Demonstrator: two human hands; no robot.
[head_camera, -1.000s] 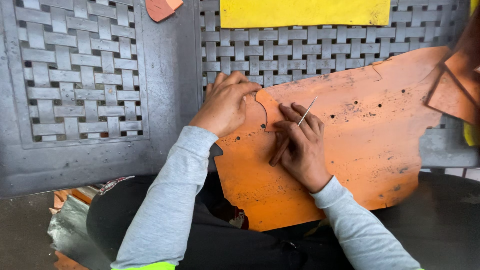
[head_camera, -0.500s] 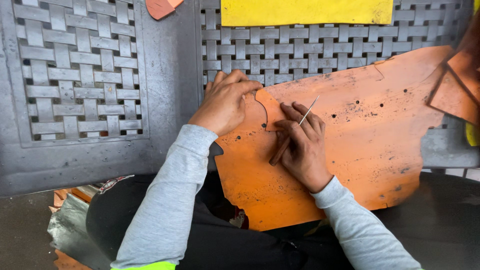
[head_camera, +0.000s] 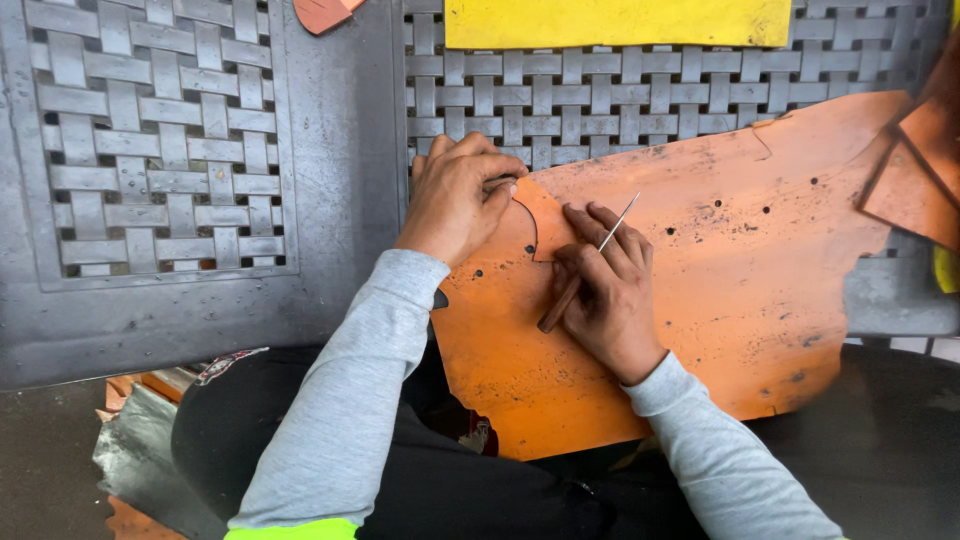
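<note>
Dark grey plastic table (head_camera: 340, 130) with basket-weave panels is carrying everything. Large orange leather sheet (head_camera: 720, 280) is lying flat on its near right part, overhanging the front edge toward the lap. Yellow sheet (head_camera: 615, 20) is lying at the far edge (partly cropped). Small orange scrap (head_camera: 320, 12) is sitting top centre; more orange pieces (head_camera: 925, 165) are overlapping at right.

Head view: no packages, labels, signs or screens.

Nothing in the frame is a package, a label, a sign or a screen; no printed panel or display shows anywhere in the view.
</note>
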